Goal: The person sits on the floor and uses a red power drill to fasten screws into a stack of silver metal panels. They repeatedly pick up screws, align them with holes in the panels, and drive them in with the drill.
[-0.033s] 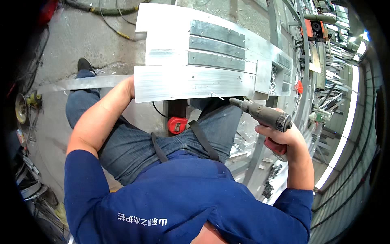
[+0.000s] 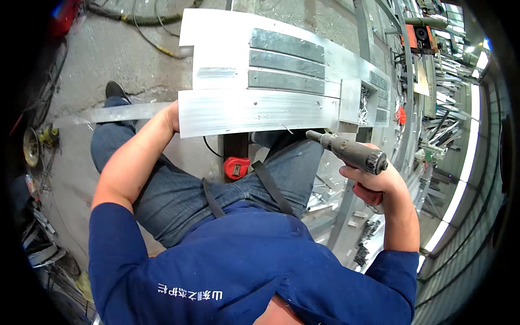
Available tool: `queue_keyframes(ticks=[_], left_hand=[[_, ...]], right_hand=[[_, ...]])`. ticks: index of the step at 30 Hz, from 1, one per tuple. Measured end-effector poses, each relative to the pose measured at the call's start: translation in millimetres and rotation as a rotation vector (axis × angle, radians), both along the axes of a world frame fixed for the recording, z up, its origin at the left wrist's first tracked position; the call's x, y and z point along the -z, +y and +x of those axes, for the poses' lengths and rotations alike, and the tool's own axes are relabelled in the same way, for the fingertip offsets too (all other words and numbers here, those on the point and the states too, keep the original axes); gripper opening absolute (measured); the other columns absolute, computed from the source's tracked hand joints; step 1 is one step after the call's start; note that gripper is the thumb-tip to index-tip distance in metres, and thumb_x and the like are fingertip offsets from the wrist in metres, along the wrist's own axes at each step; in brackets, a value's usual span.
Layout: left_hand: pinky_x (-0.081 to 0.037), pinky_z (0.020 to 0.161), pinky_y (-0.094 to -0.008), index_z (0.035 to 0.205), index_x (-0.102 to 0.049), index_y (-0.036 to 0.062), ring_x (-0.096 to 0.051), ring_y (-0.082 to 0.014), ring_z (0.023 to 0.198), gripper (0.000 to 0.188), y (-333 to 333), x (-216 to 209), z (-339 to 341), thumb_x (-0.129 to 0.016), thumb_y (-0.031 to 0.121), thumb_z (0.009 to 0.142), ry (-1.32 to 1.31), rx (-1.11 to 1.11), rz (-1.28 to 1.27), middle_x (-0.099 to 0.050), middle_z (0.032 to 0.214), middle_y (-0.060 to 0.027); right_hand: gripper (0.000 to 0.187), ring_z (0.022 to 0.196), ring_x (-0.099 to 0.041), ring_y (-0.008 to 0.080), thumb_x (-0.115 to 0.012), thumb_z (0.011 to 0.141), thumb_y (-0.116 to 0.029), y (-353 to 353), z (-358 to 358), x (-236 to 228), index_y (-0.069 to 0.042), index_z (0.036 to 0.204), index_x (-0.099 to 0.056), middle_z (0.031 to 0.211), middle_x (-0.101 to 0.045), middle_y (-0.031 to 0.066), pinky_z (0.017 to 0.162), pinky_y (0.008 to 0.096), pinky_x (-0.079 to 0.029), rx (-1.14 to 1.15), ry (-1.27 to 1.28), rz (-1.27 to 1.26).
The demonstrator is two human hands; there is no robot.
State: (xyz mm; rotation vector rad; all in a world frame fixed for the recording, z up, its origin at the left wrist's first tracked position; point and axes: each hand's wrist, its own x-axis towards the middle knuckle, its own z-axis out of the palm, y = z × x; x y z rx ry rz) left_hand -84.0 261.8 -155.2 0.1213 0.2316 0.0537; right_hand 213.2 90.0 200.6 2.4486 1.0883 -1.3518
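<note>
My left hand [image 2: 172, 115] grips the left end of a bright aluminium panel [image 2: 254, 111] that lies across a stand in front of my knees; its fingers are hidden behind the sheet. Three grey metal bars [image 2: 287, 64] lie side by side on the panel's far part. My right hand [image 2: 374, 181] is wrapped around the red grip of a grey power drill [image 2: 349, 151]. The drill's tip points left, just below the panel's near right corner, apart from it.
A red tape measure [image 2: 236, 167] sits between my thighs by the dark stand post. A long metal strip [image 2: 108, 114] and cables [image 2: 151, 24] lie on the concrete floor at left. Metal racks, offcuts and an orange machine [image 2: 420, 35] crowd the right side.
</note>
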Motion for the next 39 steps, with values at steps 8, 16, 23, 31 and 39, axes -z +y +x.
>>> queue_keyframes(ticks=[8, 16, 23, 31, 39], left_hand=[[-0.053, 0.104, -0.0428, 0.134, -0.058, -0.0047, -0.063, -0.0301, 0.121, 0.046, -1, -48, -47, -0.043, 0.029, 0.108, 0.545, -0.299, 0.184, -0.066, 0.131, -0.015], [-0.051, 0.092, -0.0465, 0.112, -0.066, 0.0025, -0.067, -0.0304, 0.094, 0.034, -73, -93, -121, -0.055, 0.033, 0.102, 0.697, -0.622, 0.408, -0.071, 0.101, -0.0143], [-0.057, 0.083, -0.0431, 0.11, -0.067, 0.0008, -0.07, -0.0292, 0.085, 0.028, -124, -125, -112, -0.061, 0.026, 0.099, 0.766, -0.535, 0.607, -0.072, 0.098, -0.0165], [-0.058, 0.082, -0.0356, 0.11, -0.065, -0.0012, -0.071, -0.0236, 0.08, 0.026, -124, -129, -84, -0.064, 0.023, 0.099, 0.85, -0.439, 0.767, -0.073, 0.096, -0.0175], [-0.056, 0.081, -0.0346, 0.11, -0.063, -0.0037, -0.072, -0.0234, 0.083, 0.028, -122, -142, -59, -0.063, 0.022, 0.1, 0.82, -0.368, 0.872, -0.073, 0.098, -0.0176]], right_hand=[[0.057, 0.1, -0.068, 0.0282, -0.075, 0.081, -0.009, -16, 67, 45, -0.005, 0.134, -0.054, 0.107, -0.07, 0.0161, 0.09, 0.0388, -0.053, 0.005, -0.05, 0.484], [0.05, 0.103, -0.069, 0.0418, -0.063, 0.089, -0.022, 68, 122, 156, 0.015, 0.12, -0.05, 0.106, -0.07, 0.0307, 0.09, 0.0485, -0.055, -0.004, -0.472, 0.42], [0.039, 0.103, -0.071, 0.0363, -0.065, 0.089, -0.022, 94, 139, 172, 0.006, 0.115, -0.062, 0.114, -0.071, 0.0258, 0.091, 0.0424, -0.056, 0.013, -0.498, 0.36], [0.04, 0.108, -0.067, 0.0355, -0.071, 0.089, -0.036, 28, 169, 136, -0.002, 0.109, -0.069, 0.116, -0.068, 0.0191, 0.092, 0.0454, -0.055, -0.077, -0.801, 0.63], [0.032, 0.099, -0.071, 0.0367, -0.073, 0.084, -0.033, -3, 197, 150, -0.003, 0.097, -0.076, 0.105, -0.074, 0.0196, 0.089, 0.0455, -0.057, 0.027, -0.548, 0.433]])
